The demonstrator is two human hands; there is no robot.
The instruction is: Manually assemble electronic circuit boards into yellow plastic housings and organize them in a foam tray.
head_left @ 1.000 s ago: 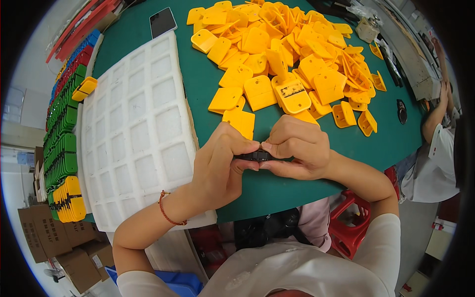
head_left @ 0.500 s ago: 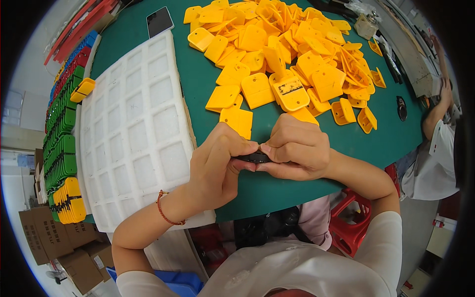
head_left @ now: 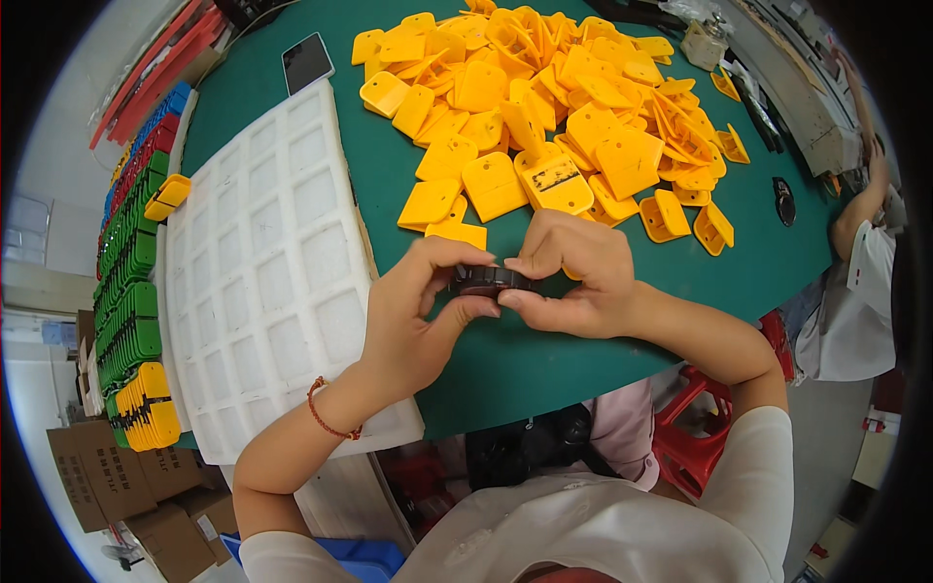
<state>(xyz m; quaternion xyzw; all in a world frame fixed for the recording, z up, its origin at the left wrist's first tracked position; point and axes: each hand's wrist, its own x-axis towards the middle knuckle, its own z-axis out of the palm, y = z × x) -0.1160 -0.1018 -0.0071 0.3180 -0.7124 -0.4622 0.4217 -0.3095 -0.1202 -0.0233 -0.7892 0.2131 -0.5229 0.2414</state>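
Note:
A small black disc-like part [head_left: 483, 281] with a dark reddish face is pinched between both my hands, above the near edge of the green table. My left hand [head_left: 410, 316] grips its left side with thumb and fingers, and my right hand [head_left: 586, 274] grips its right side the same way. What the part is, I cannot make out. Just beyond my fingers lies a large heap of yellow folded plastic pieces [head_left: 496, 185], some with holes. One yellow piece with black marks [head_left: 556, 181] lies at the heap's near side.
A white foam tray with square pockets [head_left: 277, 296] lies left, beside rows of green pieces [head_left: 128, 316] and yellow pieces [head_left: 148, 408]. A phone [head_left: 307, 63] lies at the far left. Another black part [head_left: 784, 201] lies right, near a co-worker's arm [head_left: 860, 209].
My hands have tilted the black part so that more of its face and rim shows. My left fingers have opened wider around it. The view has shifted slightly.

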